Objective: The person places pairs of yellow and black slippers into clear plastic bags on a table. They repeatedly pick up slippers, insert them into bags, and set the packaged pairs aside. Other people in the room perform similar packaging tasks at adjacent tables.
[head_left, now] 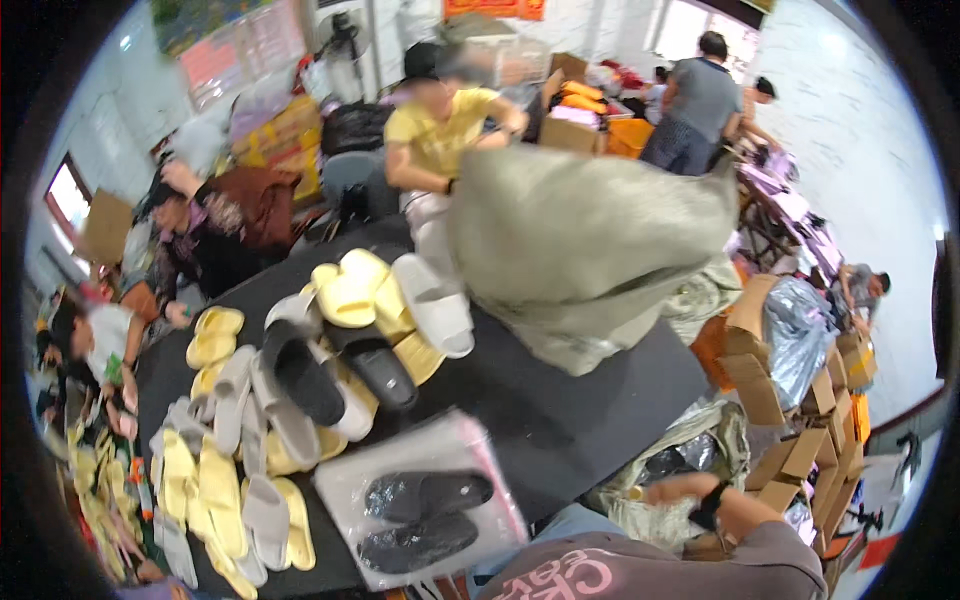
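My right hand (668,490), with a dark band at the wrist, is over the rim of an open woven sack (735,425) beside the table. Its fingers are too blurred to show whether they grip the sack. My left hand is out of sight. In front of my body, a clear plastic bag (400,545) holding a pair of black slippers (425,497) lies on the dark table (560,440). Yellow, grey and black slide slippers (265,515) are heaped on the table's left part. Across from me, a person in yellow (440,130) handles a big grey-green woven sack (590,240), blurred by motion.
Open cardboard boxes (750,340) and a grey plastic bag (798,325) crowd the right side. Two people (190,225) are along the left side. More slippers (100,480) lie beyond the table's left edge. Other people work among piled goods at the back.
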The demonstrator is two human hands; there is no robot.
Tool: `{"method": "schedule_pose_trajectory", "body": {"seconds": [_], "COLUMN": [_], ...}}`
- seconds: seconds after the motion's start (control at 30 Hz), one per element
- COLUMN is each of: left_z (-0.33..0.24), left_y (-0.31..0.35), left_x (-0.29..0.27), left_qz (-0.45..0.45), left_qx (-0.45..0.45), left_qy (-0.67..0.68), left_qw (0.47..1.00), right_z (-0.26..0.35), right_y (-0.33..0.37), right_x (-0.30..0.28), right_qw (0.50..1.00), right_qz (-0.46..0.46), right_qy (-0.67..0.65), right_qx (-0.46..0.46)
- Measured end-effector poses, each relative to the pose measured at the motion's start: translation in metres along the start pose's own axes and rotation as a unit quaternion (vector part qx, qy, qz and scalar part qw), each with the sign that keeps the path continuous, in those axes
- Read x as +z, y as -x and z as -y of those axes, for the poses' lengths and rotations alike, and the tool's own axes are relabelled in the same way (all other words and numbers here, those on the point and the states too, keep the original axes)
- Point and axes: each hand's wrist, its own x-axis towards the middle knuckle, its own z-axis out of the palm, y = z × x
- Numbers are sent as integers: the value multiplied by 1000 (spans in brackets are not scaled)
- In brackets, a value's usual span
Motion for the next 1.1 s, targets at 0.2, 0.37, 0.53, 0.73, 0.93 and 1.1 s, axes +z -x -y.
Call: {"method": "schedule_pose_trajectory", "body": {"seconds": [0.2, 0.37, 0.53, 0.73, 0.93, 1.1], "left_z": [-45, -88, -270, -446, -469, -496], "left_y": [20, 104, 136, 73, -61, -115], "left_x": [-12, -73, -98, -10, 58, 133], "left_qz": [-33, -91, -173, -92, 66, 132], "left_qx": [-25, -49, -3, 214, 395, 489], "left_qy": [-63, -174, -210, -226, -167, -78], "left_qw": [997, 979, 962, 946, 901, 859], "right_z": [245, 331, 362, 445, 478, 522], "right_y": [19, 1, -25, 54, 161, 203], "right_x": [-219, -287, -290, -263, -217, -186], "right_qw": [733, 696, 691, 806, 742, 687], "right_qz": [-651, -625, -540, -394, -414, -378], "right_qy": [37, 217, 348, 141, 225, 139], "right_qx": [-193, -280, -332, -419, -476, -605]}}
